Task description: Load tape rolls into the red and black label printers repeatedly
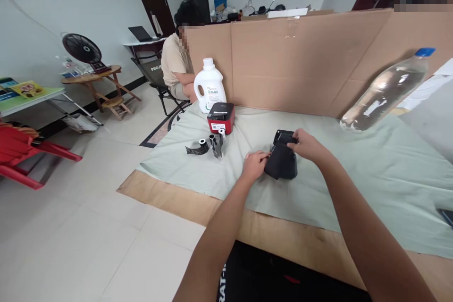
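A black device (282, 160), shaped like a small handheld printer or card terminal with a part raised at its far end, lies on the green cloth in front of me. My left hand (255, 165) has its fingers closed at the device's left edge. From the right, my right hand (308, 145) pinches the far upper part of the same device. The exact part under my fingertips is hidden. To the left stands a red and black box-shaped label printer (222, 125). Close in front of it are several small rolls (202, 146) with dark strips hanging loose.
A white jug (209, 86) stands behind the label printer. Cardboard (283, 66) walls the table's far side. A large clear bottle (387, 89) with a blue cap leans at the right. A person (177, 63) sits beyond the table at the left. A dark object (446, 217) lies at the right edge.
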A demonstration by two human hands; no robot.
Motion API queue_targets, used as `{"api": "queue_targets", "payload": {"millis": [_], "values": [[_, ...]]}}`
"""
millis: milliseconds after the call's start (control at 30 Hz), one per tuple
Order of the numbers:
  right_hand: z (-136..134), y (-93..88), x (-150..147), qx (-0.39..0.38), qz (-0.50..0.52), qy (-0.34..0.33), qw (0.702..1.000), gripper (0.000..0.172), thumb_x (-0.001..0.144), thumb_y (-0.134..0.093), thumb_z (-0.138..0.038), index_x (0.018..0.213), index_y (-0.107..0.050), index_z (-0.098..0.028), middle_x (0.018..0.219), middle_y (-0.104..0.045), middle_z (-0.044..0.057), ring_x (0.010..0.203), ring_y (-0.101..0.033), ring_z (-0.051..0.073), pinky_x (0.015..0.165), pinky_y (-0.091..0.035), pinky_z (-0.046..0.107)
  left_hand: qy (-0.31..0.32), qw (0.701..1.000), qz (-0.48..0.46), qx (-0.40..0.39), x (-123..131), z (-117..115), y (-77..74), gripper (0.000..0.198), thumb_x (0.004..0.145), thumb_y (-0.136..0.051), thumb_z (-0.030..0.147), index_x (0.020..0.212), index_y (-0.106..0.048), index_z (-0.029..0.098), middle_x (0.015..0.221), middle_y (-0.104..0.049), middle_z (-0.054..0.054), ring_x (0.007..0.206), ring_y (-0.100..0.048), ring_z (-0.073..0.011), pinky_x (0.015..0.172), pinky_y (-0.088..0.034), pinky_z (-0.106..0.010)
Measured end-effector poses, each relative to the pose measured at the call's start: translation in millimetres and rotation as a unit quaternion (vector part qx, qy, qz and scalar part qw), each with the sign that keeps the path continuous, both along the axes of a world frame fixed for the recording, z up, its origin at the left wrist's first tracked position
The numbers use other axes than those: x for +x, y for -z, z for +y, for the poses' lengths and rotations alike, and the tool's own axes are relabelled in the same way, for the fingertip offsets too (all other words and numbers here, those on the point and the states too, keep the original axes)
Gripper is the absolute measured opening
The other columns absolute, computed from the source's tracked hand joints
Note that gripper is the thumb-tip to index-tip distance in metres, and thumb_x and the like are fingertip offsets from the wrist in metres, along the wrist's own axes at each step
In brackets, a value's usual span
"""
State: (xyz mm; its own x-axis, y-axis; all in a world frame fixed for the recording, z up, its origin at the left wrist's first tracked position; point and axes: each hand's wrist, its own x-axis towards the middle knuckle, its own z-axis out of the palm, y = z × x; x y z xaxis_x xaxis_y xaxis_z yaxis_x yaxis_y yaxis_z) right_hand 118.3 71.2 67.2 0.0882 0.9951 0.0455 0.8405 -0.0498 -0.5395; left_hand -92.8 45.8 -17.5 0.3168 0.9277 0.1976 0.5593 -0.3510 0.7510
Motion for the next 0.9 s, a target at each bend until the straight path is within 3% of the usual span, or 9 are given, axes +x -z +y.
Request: {"api": "queue_targets", "payload": {"millis": [133, 233, 400, 500, 567, 667, 733, 900], "values": [[-5.4, -28.3, -41.6, 0.01, 0.263, -0.016, 0.965, 0.035, 0.083, -0.066, -0.038, 0.112, -0.055, -0.023, 0.079, -0.06, 0.0, 0.063, -0.057, 0.018, 0.059, -0.048, 0.031, -0.001, 1.0, 0.002, 0.007, 0.0, 0.1, -0.7, 0.038, 0.092, -0.049, 0.012, 0.109, -0.08, 0.027, 0.114, -0.076, -0.001, 0.107, -0.068, -0.0205, 0.105, -0.044, -0.034], [1.9, -34.5, -84.7, 0.012, 0.309, -0.017, 0.951, 0.034, 0.076, -0.065, -0.029, 0.109, -0.058, -0.025, 0.077, -0.059, -0.002, 0.062, -0.055, 0.017, 0.058, -0.045, 0.029, -0.009, 1.0, 0.011, 0.005, 1.3, 1.2, 1.3, 0.036, 0.091, -0.05, 0.011, 0.105, -0.08, 0.025, 0.11, -0.077, -0.003, 0.107, -0.069, -0.0224, 0.105, -0.044, -0.036], [36.6, -20.9, -148.7, 0.042, 0.272, -0.038, 0.961, 0.027, 0.07, -0.06, -0.018, 0.097, -0.059, -0.022, 0.074, -0.06, -0.003, 0.069, -0.057, 0.017, 0.066, -0.045, 0.028, -0.015, 1.0, 0.007, -0.004, 4.3, 3.7, 4.2, 0.037, 0.092, -0.05, 0.01, 0.113, -0.077, 0.025, 0.119, -0.076, -0.004, 0.115, -0.067, -0.0237, 0.11, -0.041, -0.039], [59.1, -5.5, -177.5, 0.048, 0.193, -0.051, 0.979, 0.021, 0.073, -0.061, -0.016, 0.093, -0.058, -0.023, 0.083, -0.065, -0.001, 0.079, -0.06, 0.02, 0.075, -0.047, 0.03, -0.023, 0.999, 0.025, -0.028, 4.9, 5.9, 6.7, 0.029, 0.093, -0.053, 0.015, 0.105, -0.078, 0.021, 0.116, -0.076, -0.009, 0.115, -0.066, -0.0283, 0.111, -0.041, -0.044], [70.4, 6.7, -192.3, 0.048, 0.121, -0.062, 0.99, 0.021, 0.076, -0.062, -0.016, 0.096, -0.058, -0.022, 0.09, -0.067, 0.002, 0.086, -0.062, 0.023, 0.079, -0.048, 0.032, -0.015, 0.999, 0.027, -0.028, 4.5, 7.6, 9.3, 0.028, 0.093, -0.056, 0.017, 0.111, -0.077, 0.019, 0.119, -0.075, -0.012, 0.121, -0.063, -0.0321, 0.114, -0.038, -0.048], [80.4, 25.4, -207.5, 0.036, 0.034, -0.076, 0.996, 0.026, 0.081, -0.062, -0.018, 0.106, -0.059, -0.02, 0.098, -0.069, 0.009, 0.094, -0.064, 0.028, 0.082, -0.05, 0.035, 0.006, 1.0, 0.014, -0.013, 2.7, 8.6, 14.2, 0.034, 0.096, -0.056, 0.02, 0.125, -0.072, 0.021, 0.129, -0.071, -0.014, 0.131, -0.057, -0.0345, 0.12, -0.031, -0.053], [83.7, 34.9, -213.2, 0.026, 0.01, -0.084, 0.996, 0.028, 0.082, -0.063, -0.018, 0.11, -0.059, -0.019, 0.1, -0.069, 0.012, 0.095, -0.065, 0.03, 0.083, -0.05, 0.038, 0.014, 1.0, 0.005, -0.009, 1.4, 7.6, 17.1, 0.036, 0.097, -0.056, 0.023, 0.131, -0.069, 0.024, 0.134, -0.069, -0.012, 0.132, -0.057, -0.0331, 0.121, -0.032, -0.052], [90.6, 40.0, -218.3, 0.039, 0.006, -0.078, 0.996, 0.026, 0.086, -0.061, -0.022, 0.111, -0.058, -0.019, 0.102, -0.069, 0.013, 0.093, -0.065, 0.03, 0.081, -0.051, 0.038, 0.016, 0.999, -0.038, -0.012, -0.1, 1.6, 18.0, 0.039, 0.097, -0.059, 0.025, 0.135, -0.066, 0.024, 0.136, -0.068, -0.008, 0.13, -0.059, -0.0297, 0.12, -0.038, -0.048]]}}
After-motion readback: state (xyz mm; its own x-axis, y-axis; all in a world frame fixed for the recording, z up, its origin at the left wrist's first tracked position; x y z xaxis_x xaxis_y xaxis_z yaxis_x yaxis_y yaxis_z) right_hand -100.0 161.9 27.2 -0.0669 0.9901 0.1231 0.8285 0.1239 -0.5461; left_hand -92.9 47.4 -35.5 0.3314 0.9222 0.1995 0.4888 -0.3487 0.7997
